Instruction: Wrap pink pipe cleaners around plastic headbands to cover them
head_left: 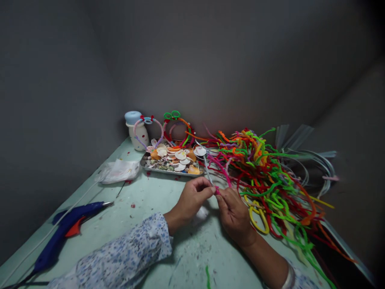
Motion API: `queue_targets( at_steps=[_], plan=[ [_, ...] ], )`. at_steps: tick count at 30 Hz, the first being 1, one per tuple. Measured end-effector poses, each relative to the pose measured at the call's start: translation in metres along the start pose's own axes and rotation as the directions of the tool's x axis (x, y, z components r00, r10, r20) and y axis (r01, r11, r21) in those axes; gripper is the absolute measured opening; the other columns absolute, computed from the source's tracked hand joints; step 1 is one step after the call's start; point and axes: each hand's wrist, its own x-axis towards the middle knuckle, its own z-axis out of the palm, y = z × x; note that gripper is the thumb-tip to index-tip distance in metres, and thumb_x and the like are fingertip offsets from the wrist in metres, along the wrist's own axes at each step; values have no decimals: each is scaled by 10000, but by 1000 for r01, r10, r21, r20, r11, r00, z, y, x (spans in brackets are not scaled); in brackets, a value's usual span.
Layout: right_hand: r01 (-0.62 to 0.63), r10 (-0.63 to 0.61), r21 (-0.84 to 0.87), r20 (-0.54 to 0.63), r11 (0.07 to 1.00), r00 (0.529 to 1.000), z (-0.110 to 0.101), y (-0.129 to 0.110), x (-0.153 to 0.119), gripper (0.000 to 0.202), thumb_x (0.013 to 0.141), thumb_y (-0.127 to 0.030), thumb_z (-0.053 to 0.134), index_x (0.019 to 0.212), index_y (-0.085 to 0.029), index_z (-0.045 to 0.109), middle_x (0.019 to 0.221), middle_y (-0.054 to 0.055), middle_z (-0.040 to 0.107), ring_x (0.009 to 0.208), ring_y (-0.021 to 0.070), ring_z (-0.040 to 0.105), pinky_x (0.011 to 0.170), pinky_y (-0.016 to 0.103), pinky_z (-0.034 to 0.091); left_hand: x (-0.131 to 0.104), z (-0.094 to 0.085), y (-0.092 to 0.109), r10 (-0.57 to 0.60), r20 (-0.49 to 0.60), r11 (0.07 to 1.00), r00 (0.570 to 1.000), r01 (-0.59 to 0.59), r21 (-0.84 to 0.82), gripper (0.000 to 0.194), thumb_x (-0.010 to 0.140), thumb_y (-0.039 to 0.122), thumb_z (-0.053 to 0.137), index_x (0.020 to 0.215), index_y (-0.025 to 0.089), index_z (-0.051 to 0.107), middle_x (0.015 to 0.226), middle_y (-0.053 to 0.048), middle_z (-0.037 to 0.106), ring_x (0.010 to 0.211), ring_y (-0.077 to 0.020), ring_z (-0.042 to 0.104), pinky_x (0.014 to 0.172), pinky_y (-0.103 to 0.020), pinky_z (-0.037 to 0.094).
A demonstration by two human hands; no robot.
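Over the middle of the table, my left hand (192, 200) and my right hand (236, 214) meet at the fingertips, both closed in a pinch. Between them is a short bright pink fuzzy piece of pipe cleaner (217, 190), mostly covered by the fingers. A thin pale grey strip (207, 170) runs up and away from my left fingertips; its lower end is hidden in the grip. Behind my right hand, a longer pink pipe cleaner (224, 171) stretches toward the pile, and I cannot tell whether it joins the pinched piece.
Colourful pipe cleaners (258, 160) are heaped at right, beside clear bands (319, 160). A metal tray (168, 173) of shells stands ahead, near two fuzzy-wrapped hoops (136, 130) and a blue-lidded jar (134, 132). At left lie a blue glue gun (60, 237), its cord and a plastic packet (122, 171).
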Motion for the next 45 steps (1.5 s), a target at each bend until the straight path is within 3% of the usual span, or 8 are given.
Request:
queue_targets(
  at_steps=[14,21,22,26,34,45],
  plan=[
    [25,-24,-20,43,999,999,2,2,-2,170,920,-126,456,991,-190,596,699,16,521,678,178,488,684,336,409,1,-2,-5,21,-27,998,999,-20,52,186,725,284,667,673,153,545,625,35,487,607,-101,418,602,-234,334],
    [39,-37,-31,62,999,997,2,2,-1,181,917,-139,449,999,-189,603,703,24,533,684,189,503,685,338,408,1,0,-4,52,-59,998,997,-51,32,86,705,206,644,689,159,573,663,28,525,650,-110,457,654,-235,368],
    [35,-34,-28,59,999,998,2,2,-1,184,918,-141,446,995,-194,604,708,26,539,686,190,507,687,339,411,0,0,-3,42,-49,999,998,-42,11,61,701,198,646,731,160,608,697,19,556,677,-116,481,677,-239,380],
    [26,-26,10,54,1000,998,1,1,-2,174,915,-130,452,984,-200,595,721,26,542,691,188,507,686,337,418,0,0,-1,-29,40,996,999,32,-80,259,712,182,618,957,180,701,867,-28,656,807,-156,559,779,-267,400],
    [29,-31,71,38,997,999,-1,-3,0,156,909,-123,455,836,-211,561,690,6,515,673,170,499,669,315,422,-1,-2,-2,20,101,997,995,-12,-78,143,680,153,567,716,180,703,794,-43,634,808,-183,551,816,-291,403],
    [-22,20,102,22,995,1000,-1,-4,0,168,917,-127,444,898,-218,585,723,13,554,677,169,527,678,322,448,-1,-6,-2,22,134,994,991,-7,-106,169,701,193,560,808,169,689,792,-46,614,789,-177,545,785,-281,403]
  ],
)
